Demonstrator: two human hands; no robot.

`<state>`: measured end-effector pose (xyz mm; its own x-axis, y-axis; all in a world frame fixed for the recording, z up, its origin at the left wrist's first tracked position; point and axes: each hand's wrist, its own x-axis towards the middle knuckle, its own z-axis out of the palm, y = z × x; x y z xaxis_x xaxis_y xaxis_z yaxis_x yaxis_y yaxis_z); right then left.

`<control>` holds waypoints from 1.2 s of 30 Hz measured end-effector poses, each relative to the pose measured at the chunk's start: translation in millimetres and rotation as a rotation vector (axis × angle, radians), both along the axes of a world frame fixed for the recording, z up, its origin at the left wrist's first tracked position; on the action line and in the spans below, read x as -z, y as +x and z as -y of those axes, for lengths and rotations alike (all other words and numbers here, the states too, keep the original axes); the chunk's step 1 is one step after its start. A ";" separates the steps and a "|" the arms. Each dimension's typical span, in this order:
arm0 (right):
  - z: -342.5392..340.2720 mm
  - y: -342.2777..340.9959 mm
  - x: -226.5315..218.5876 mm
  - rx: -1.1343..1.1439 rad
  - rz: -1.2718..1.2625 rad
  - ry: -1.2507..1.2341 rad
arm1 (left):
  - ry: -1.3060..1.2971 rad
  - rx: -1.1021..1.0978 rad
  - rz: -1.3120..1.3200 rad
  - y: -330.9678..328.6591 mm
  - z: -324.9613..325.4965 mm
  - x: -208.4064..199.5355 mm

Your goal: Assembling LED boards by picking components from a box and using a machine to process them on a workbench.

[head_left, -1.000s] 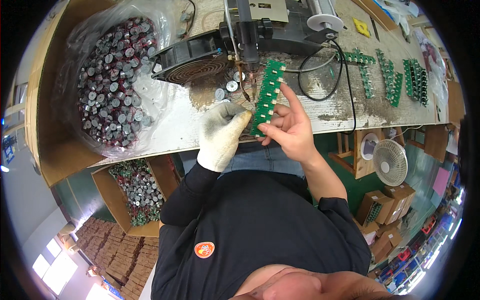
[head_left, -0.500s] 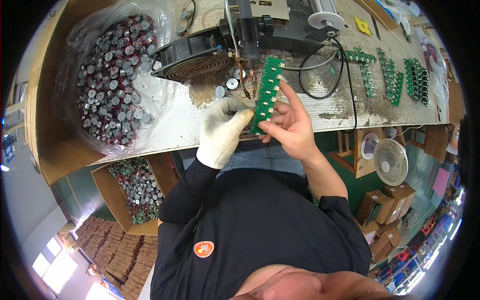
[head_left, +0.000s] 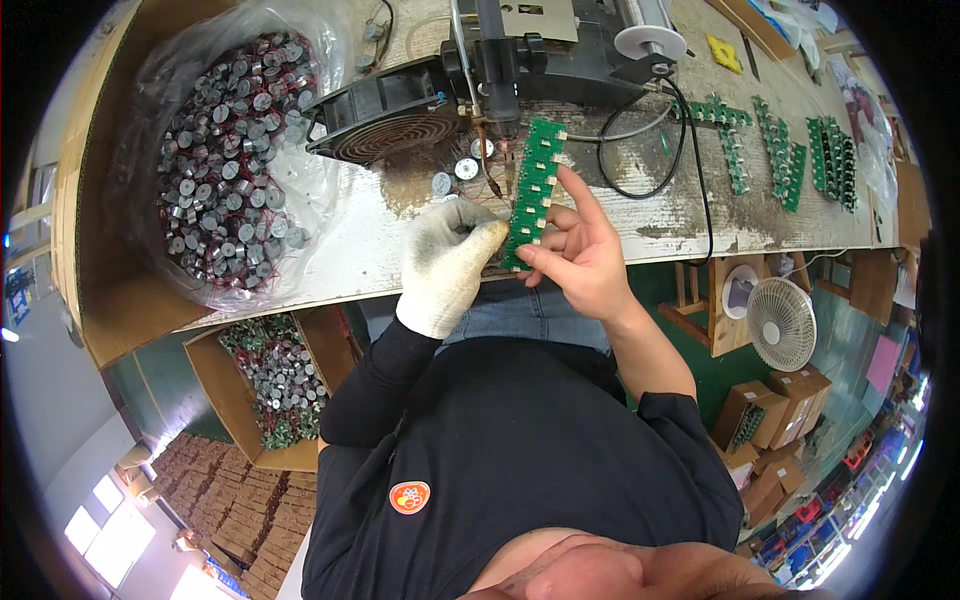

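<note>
A long green circuit board strip (head_left: 536, 185) with white connectors along its right edge is held upright and slightly tilted by my bare right hand (head_left: 583, 250). My thumb presses near its lower end and the index finger reaches up its right side. My left hand (head_left: 440, 262), in a whitish work glove, is closed in a pinch, fingertips against the board's left edge. Whatever lies inside that pinch is hidden. Just beyond the hands stands a soldering iron (head_left: 490, 180) on a black stand. Several small round motors (head_left: 466, 168) lie on the bench beside its tip.
A black fan (head_left: 385, 135) stands left of the iron. Farther left, a cardboard box holds a plastic bag of motors (head_left: 225, 190) with red wires. Finished-looking green boards (head_left: 780, 150) lie at right, past a looped black cable (head_left: 690, 130). A solder spool (head_left: 650, 42) sits behind.
The board's upper end has dipped very slightly. Both hands keep the same hold and almost the same place.
</note>
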<state>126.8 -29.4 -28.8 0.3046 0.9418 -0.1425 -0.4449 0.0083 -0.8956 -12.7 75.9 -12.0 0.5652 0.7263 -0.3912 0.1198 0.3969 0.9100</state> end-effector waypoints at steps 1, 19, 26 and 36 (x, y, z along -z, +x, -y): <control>-0.2 -0.3 0.0 0.001 0.001 -0.007 | 0.002 -0.001 -0.009 -0.1 0.0 -1.0; -2.5 -1.9 0.2 0.102 0.149 -0.045 | 0.809 -0.738 -0.191 -127.6 -30.9 11.7; -7.4 -5.1 -1.0 0.112 0.154 -0.039 | 1.149 -0.795 -0.977 -213.3 -69.5 -26.6; -9.2 -6.5 1.3 0.129 0.160 -0.023 | 1.026 -0.824 -1.017 -235.2 -77.6 -4.1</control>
<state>120.3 -20.2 -30.1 0.4429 0.8905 -0.1038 -0.2932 0.0345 -0.9554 -247.8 153.4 -8.0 -0.2448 0.8522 0.4623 0.8646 -0.0240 0.5019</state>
